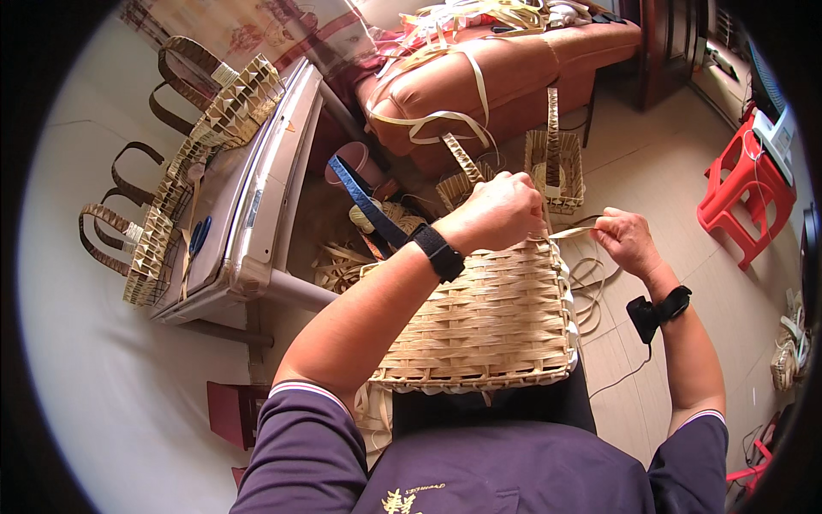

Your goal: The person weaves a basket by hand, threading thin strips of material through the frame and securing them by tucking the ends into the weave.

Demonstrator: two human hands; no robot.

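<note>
A woven basket (479, 317) of pale tan strips rests tilted on my lap, its broad side facing up. My left hand (499, 210) is closed at the far right corner of the basket; the fingers are curled under, so what they grip is hidden. Off to the right, my right hand (632, 242) pinches a flat pale strip (574, 231) that stretches across to that same corner. Loose lengths of strip (589, 287) curl down beside the basket's right side. Both wrists wear black bands.
Handled baskets (555, 176) stand on the floor beyond my hands. A table (257, 223) at left carries more baskets and blue-handled scissors (199, 236). A brown padded seat (497, 81) holds piled strips. A red stool (749, 188) stands at right; a pink bin (355, 163) sits behind.
</note>
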